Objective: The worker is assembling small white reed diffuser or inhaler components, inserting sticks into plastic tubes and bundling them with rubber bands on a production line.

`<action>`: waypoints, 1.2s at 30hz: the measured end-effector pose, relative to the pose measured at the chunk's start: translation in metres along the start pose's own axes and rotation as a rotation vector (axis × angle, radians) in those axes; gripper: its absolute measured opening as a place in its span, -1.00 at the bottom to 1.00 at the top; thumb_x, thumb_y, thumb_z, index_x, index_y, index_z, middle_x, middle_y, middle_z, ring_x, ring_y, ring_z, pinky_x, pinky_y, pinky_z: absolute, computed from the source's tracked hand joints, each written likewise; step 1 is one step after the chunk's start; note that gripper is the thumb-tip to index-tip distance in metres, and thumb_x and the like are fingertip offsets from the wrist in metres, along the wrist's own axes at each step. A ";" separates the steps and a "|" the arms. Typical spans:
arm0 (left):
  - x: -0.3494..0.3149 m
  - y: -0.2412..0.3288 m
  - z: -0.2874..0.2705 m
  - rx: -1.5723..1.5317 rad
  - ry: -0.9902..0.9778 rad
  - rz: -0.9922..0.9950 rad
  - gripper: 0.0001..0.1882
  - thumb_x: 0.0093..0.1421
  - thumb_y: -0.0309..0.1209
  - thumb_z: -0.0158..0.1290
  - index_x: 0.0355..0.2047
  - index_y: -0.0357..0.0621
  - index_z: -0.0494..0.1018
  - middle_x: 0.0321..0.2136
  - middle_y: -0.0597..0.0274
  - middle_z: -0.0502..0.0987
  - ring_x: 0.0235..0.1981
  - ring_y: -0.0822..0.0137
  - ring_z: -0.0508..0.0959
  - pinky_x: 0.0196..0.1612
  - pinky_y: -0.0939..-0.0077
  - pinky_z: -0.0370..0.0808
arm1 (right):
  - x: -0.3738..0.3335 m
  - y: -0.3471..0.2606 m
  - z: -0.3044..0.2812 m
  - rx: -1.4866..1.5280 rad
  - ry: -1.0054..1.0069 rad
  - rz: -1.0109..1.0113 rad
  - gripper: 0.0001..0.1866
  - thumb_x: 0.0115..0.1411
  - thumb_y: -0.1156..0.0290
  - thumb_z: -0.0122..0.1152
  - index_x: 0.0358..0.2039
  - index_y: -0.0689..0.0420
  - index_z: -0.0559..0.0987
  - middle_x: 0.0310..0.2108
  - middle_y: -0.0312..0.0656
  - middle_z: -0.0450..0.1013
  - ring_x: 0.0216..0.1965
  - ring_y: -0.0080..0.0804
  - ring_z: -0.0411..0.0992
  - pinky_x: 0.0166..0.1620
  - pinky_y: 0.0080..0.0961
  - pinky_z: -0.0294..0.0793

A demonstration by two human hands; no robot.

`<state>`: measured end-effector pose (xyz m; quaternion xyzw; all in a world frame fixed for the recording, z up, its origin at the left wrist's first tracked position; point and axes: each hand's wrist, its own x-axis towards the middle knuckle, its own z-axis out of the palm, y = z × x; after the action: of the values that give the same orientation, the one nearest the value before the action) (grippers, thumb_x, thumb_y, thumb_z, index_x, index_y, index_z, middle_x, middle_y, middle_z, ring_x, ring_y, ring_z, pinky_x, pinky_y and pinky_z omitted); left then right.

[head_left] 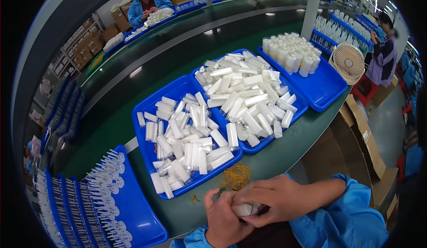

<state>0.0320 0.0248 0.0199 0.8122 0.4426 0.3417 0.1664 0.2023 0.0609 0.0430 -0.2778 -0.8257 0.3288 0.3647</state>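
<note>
Left hand [224, 219] curled, fingers partly closed round white bundle [242, 209]; right hand [278, 199] bent over it from other side, fingers gripping. Bundle between both hands, near bench [191, 217] edge. Just beyond: tangled yellow rubber bands [235, 176]. Farther: two blue trays [153, 97] heaped with white clear-wrapped packets [195, 156]; third tray [328, 90], upright banded bundles [291, 54]. Beige fan [348, 64] beside.
</note>
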 end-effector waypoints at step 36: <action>0.001 0.012 0.014 -0.809 -0.046 0.013 0.42 -0.28 -0.23 0.40 0.25 0.11 -0.58 0.23 -0.32 -0.25 0.25 -0.22 -0.09 0.19 -0.04 -0.03 | -0.048 0.042 -0.049 -0.433 0.284 -0.346 -0.71 -0.07 0.30 0.30 -0.30 0.09 0.54 -0.32 -0.17 0.47 -0.40 -0.35 0.47 -0.42 -0.47 0.45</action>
<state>0.0496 0.0188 0.0173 0.6914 0.2635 0.4709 0.4804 0.2779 0.0705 0.0170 -0.2477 -0.8523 0.0360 0.4594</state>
